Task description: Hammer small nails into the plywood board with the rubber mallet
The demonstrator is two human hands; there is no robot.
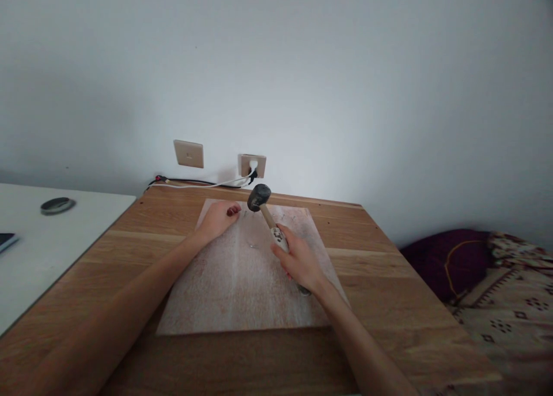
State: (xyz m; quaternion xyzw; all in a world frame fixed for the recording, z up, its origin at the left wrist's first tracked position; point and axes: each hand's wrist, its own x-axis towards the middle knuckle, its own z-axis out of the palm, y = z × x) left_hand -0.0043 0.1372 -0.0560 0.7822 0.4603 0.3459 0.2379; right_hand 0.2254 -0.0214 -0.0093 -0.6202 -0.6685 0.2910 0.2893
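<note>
My right hand [298, 260] is closed around the handle of a mallet [268, 217] with a black head and a pale, worn grip. The mallet is tilted, its head raised over the far edge of a whitish wooden board [242, 295]. My left hand [219, 218] rests at the board's far left part with its fingers curled together; whatever they may hold is hidden. Just right of those fingers, a few thin nail-like bits [245, 214] show on the board. Nearer the middle lies a small shiny piece [253, 246], too small to name.
The board lies on a brown wooden table [375, 292] against a white wall. Behind it, cables [207, 184] run to a wall socket [258, 164]. A white table [30, 257] with a dark ring-shaped object [57, 205] stands left. Patterned fabric [510, 304] lies right.
</note>
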